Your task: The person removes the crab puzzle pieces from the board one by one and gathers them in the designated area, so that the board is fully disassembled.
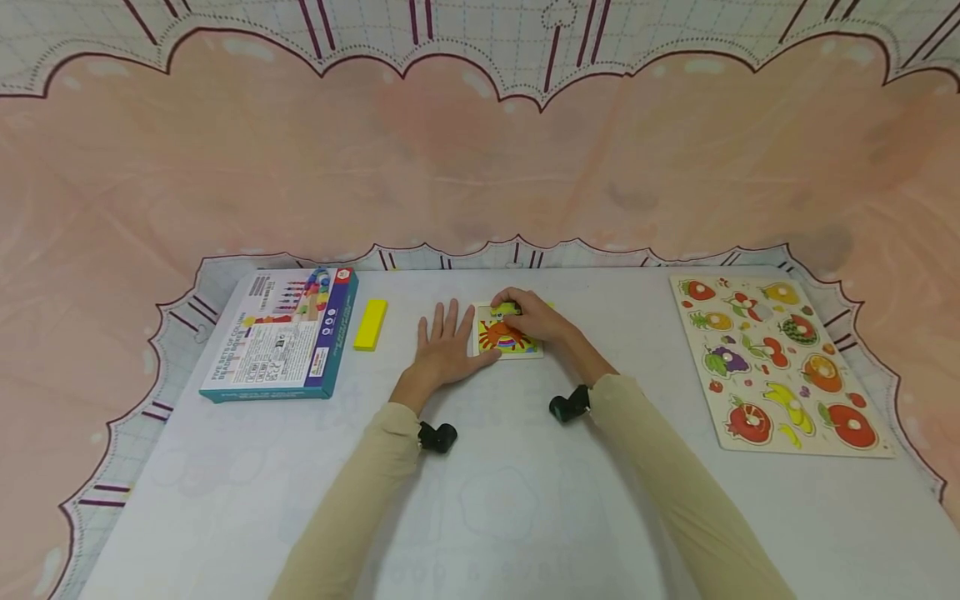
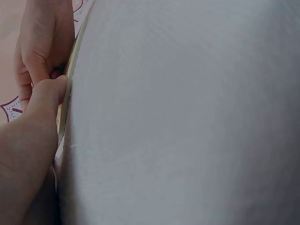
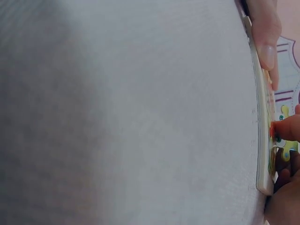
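Note:
A small square wooden puzzle board [image 1: 517, 357] with an orange crab picture [image 1: 497, 337] lies flat on the table. My left hand [image 1: 444, 352] rests beside it on the left, fingers straight and spread, the thumb touching the board's near left edge. Over the board's upper right, my right hand [image 1: 538, 318] pinches a yellow-green puzzle piece [image 1: 504, 309] between thumb and curled fingers. In the right wrist view that yellow piece [image 3: 287, 153] shows next to the right thumb [image 3: 288, 127], partly hidden by the fingers. Whether the piece is seated in the board, I cannot tell.
Left of the hands lies a yellow block [image 1: 371, 325], and further left a flat product box [image 1: 277, 333] with a teal side. At the right is a larger wooden fruit puzzle board [image 1: 780, 367]. White patterned cloth covers the table [image 1: 495, 500].

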Tool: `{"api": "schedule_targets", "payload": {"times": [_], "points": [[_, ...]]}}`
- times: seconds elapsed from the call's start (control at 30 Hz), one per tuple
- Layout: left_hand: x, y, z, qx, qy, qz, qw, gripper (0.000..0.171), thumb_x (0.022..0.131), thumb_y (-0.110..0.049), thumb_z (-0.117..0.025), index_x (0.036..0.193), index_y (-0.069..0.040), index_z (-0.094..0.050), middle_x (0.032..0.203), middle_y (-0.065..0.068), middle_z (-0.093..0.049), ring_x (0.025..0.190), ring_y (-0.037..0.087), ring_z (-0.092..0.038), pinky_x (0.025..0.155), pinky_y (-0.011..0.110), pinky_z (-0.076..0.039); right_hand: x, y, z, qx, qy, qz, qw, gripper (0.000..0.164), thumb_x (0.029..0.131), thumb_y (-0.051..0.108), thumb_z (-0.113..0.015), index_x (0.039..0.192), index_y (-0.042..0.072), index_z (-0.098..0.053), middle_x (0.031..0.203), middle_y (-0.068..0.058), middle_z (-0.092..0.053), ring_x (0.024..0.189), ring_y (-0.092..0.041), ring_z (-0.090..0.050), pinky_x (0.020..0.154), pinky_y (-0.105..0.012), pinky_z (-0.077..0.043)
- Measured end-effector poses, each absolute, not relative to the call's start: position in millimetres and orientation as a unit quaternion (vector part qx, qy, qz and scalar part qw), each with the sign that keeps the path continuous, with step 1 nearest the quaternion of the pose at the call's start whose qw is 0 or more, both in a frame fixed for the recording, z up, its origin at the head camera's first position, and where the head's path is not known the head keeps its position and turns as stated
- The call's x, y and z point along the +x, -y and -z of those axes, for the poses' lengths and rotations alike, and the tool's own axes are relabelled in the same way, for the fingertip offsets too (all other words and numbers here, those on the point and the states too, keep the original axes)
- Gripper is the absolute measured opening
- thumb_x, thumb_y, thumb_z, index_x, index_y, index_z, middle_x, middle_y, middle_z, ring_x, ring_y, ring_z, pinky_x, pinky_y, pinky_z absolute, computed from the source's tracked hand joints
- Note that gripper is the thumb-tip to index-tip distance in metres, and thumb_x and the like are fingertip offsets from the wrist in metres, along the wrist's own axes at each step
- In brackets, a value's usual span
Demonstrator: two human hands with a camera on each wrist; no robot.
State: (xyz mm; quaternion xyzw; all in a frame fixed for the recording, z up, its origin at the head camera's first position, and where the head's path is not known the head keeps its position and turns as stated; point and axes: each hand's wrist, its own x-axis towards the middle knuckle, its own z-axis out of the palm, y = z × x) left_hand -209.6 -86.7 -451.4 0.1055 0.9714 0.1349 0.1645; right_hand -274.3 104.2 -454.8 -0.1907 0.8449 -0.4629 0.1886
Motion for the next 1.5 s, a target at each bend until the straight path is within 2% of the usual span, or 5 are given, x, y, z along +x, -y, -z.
{"api": "schedule_targets", "payload": {"times": [0.23, 0.5, 0.97, 1.37, 1.5], "points": [[-209, 87, 452, 0.106, -0.971, -0.137, 0.165, 0.095, 0.089, -0.071, -0.042, 0.158, -0.019, -0.001, 0.164, 0.01, 0.012, 0.152, 0.032, 0.014, 0.12, 0.057, 0.009, -273, -102, 454, -0.191, -0.858, 0.44, 0.183, 0.024, 0.096, 0.002, -0.05, 0.119, 0.005, -0.055, 0.135, -0.014, -0.055, 0.119, -0.029, -0.046, 0.113, -0.045, -0.034], [-210, 87, 452, 0.106, -0.972, -0.136, 0.162, 0.095, 0.089, -0.072, -0.041, 0.158, -0.019, -0.001, 0.164, 0.01, 0.012, 0.152, 0.032, 0.014, 0.12, 0.057, 0.009, -273, -102, 454, -0.179, -0.865, 0.433, 0.179, 0.025, 0.097, 0.004, -0.049, 0.121, 0.007, -0.057, 0.139, -0.013, -0.053, 0.125, -0.029, -0.044, 0.115, -0.048, -0.031], [-211, 86, 452, 0.106, -0.972, -0.128, 0.165, 0.095, 0.089, -0.072, -0.04, 0.158, -0.019, 0.0, 0.164, 0.011, 0.012, 0.152, 0.033, 0.014, 0.12, 0.058, 0.008, -271, -102, 451, -0.219, -0.892, 0.361, 0.159, 0.028, 0.099, 0.007, -0.045, 0.126, 0.007, -0.054, 0.142, -0.013, -0.051, 0.131, -0.031, -0.04, 0.117, -0.05, -0.026], [-210, 85, 448, 0.103, -0.969, -0.136, 0.179, 0.096, 0.089, -0.071, -0.041, 0.158, -0.018, 0.0, 0.164, 0.011, 0.013, 0.151, 0.033, 0.015, 0.12, 0.058, 0.009, -277, -108, 444, -0.227, -0.88, 0.356, 0.217, 0.037, 0.097, 0.007, -0.048, 0.134, 0.009, -0.052, 0.145, -0.012, -0.047, 0.128, -0.03, -0.038, 0.116, -0.049, -0.029], [-209, 84, 448, 0.103, -0.969, -0.138, 0.177, 0.095, 0.089, -0.071, -0.042, 0.158, -0.018, -0.001, 0.164, 0.011, 0.012, 0.151, 0.033, 0.015, 0.12, 0.058, 0.009, -278, -108, 446, -0.225, -0.876, 0.367, 0.218, 0.037, 0.096, 0.006, -0.048, 0.133, 0.008, -0.051, 0.144, -0.013, -0.047, 0.128, -0.031, -0.037, 0.116, -0.049, -0.028]]}}
